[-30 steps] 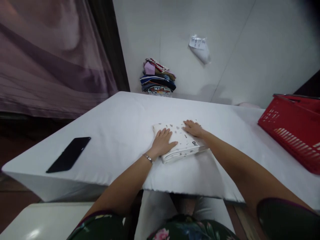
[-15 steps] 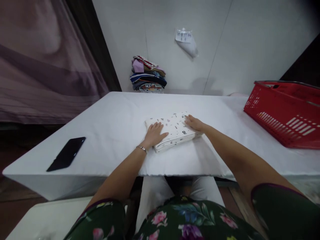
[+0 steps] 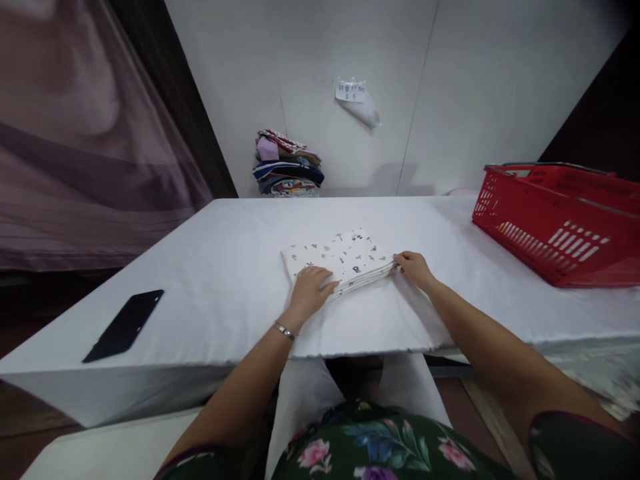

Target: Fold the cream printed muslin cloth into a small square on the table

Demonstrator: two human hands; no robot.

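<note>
A folded white cloth (image 3: 345,257) with small dark and grey prints lies in several layers on the white-covered table (image 3: 215,267). My left hand (image 3: 311,288) rests on its near left part, palm down, with the thumb apart from the fingers near the front fold. At the right corner, my right hand (image 3: 411,265) pinches the edge of the layers between thumb and fingers. The cloth's near left corner is hidden beneath my left hand.
A red plastic basket (image 3: 535,237) stands on the table's right side. A black phone (image 3: 125,325) lies near the left front edge. Behind the table is a stack of folded clothes (image 3: 289,167) by the wall, where a paper note (image 3: 350,91) hangs.
My right hand has slid from the cloth's top to its right corner and closed on the edge. My left hand stays on the left part, fingers drawn in a little. The view has shifted slightly.
</note>
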